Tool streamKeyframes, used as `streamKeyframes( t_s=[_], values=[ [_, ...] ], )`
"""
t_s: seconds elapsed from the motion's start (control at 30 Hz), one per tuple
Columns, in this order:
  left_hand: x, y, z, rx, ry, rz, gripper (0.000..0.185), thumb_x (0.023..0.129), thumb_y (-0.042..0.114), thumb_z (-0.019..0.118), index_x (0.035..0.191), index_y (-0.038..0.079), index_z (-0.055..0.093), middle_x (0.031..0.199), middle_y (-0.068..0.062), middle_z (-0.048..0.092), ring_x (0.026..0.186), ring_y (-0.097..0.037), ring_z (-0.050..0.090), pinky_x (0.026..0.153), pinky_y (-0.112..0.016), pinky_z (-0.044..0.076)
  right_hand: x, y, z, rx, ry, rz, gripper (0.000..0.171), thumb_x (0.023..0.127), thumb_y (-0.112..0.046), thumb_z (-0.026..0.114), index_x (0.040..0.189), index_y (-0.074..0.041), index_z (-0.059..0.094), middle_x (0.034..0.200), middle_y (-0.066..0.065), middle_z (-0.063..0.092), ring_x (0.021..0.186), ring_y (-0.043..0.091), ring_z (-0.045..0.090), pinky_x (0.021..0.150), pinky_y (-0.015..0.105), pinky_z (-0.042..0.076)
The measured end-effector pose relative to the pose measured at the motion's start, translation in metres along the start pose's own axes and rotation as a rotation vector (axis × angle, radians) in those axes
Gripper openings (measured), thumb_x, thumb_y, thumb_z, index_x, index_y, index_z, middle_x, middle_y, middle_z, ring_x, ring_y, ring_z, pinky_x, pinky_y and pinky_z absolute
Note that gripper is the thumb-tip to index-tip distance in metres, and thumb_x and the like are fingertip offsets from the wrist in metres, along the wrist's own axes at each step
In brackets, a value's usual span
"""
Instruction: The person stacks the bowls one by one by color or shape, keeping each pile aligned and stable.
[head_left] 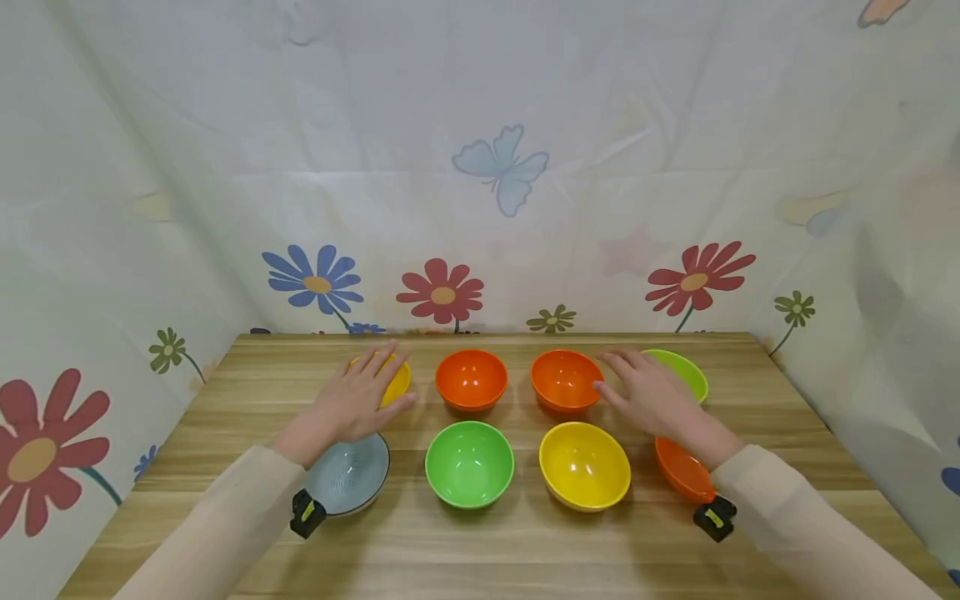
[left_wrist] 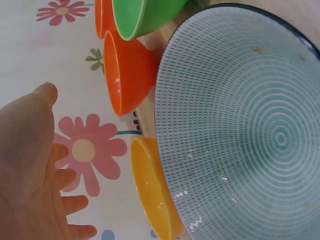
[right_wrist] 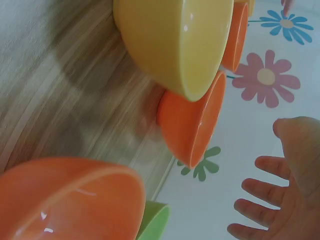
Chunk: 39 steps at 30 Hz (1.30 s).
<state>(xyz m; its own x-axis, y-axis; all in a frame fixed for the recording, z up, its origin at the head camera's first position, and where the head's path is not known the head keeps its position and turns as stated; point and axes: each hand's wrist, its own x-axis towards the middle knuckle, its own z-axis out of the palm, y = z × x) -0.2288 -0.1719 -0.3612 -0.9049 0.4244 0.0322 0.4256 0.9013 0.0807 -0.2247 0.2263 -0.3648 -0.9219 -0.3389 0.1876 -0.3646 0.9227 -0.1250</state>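
Observation:
In the head view my left hand (head_left: 358, 398) hovers with spread fingers above the far-left yellow bowl (head_left: 397, 383), partly hiding it. The blue-grey patterned bowl (left_wrist: 240, 120) lies beneath that wrist, its ringed inside filling much of the left wrist view. My right hand (head_left: 652, 392) is held out, fingers straight and holding nothing, over the area between an orange bowl (head_left: 566, 381) and a lime green bowl (head_left: 686, 375). Below the right forearm sits another orange bowl (head_left: 682, 468), partly covered by the sleeve. In the right wrist view the fingers (right_wrist: 260, 212) are spread apart.
Between the arms, a green bowl (head_left: 470, 464) and a yellow bowl (head_left: 585, 467) stand in the near row, with an orange bowl (head_left: 471, 380) behind. All rest on a wood-grain table (head_left: 480, 550). A flower-printed cloth (head_left: 480, 250) hangs along the back and sides.

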Motion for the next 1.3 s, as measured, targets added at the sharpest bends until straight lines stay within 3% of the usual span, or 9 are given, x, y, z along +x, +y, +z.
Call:
streamKeyframes(
  t_s=[0.13,0.33,0.53,0.97,1.3],
  values=[
    [-0.007,-0.004,0.003,-0.011,0.023,-0.009,0.067,0.093,0.051,0.041,0.144,0.009,0.030,0.149,-0.016,0.025,0.133,-0.041,0.026,0.104,-0.063,0.023,0.001,-0.006,0.002,0.025,0.046,-0.015,0.043,0.089,-0.029,0.060,0.123,-0.004,0.055,0.121,0.020,0.055,0.103,0.038,0.056,0.084,0.051,0.049],
    [-0.017,-0.011,0.008,-0.029,0.038,-0.034,0.064,0.093,0.048,0.044,0.142,0.007,0.034,0.146,-0.017,0.030,0.130,-0.040,0.032,0.102,-0.060,0.029,0.002,-0.016,0.007,0.061,0.049,-0.036,0.035,0.087,-0.023,0.062,0.115,-0.003,0.061,0.110,0.018,0.061,0.084,0.030,0.063,0.074,0.043,0.055],
    [-0.027,-0.022,0.012,-0.051,0.050,-0.067,0.062,0.093,0.046,0.046,0.140,0.007,0.037,0.142,-0.020,0.037,0.126,-0.042,0.036,0.101,-0.060,0.031,0.002,-0.028,0.010,0.102,0.022,-0.020,0.032,0.087,-0.023,0.062,0.114,-0.007,0.062,0.113,0.017,0.061,0.091,0.030,0.062,0.076,0.043,0.054],
    [-0.043,-0.034,0.017,-0.050,0.061,-0.078,0.060,0.092,0.045,0.049,0.135,0.005,0.043,0.135,-0.020,0.043,0.123,-0.040,0.040,0.098,-0.060,0.034,0.005,-0.049,0.017,0.051,0.147,-0.242,0.022,0.081,-0.016,0.069,0.102,-0.008,0.068,0.094,0.007,0.066,0.068,0.018,0.061,0.064,0.032,0.055],
    [-0.049,-0.040,0.019,-0.069,0.032,-0.097,0.054,0.092,0.043,0.050,0.130,0.004,0.049,0.129,-0.021,0.048,0.117,-0.041,0.045,0.095,-0.061,0.037,0.008,-0.068,0.030,0.075,0.133,-0.282,0.017,0.085,-0.019,0.066,0.098,-0.009,0.069,0.087,0.003,0.064,0.072,0.014,0.058,0.063,0.027,0.054]
  ],
)
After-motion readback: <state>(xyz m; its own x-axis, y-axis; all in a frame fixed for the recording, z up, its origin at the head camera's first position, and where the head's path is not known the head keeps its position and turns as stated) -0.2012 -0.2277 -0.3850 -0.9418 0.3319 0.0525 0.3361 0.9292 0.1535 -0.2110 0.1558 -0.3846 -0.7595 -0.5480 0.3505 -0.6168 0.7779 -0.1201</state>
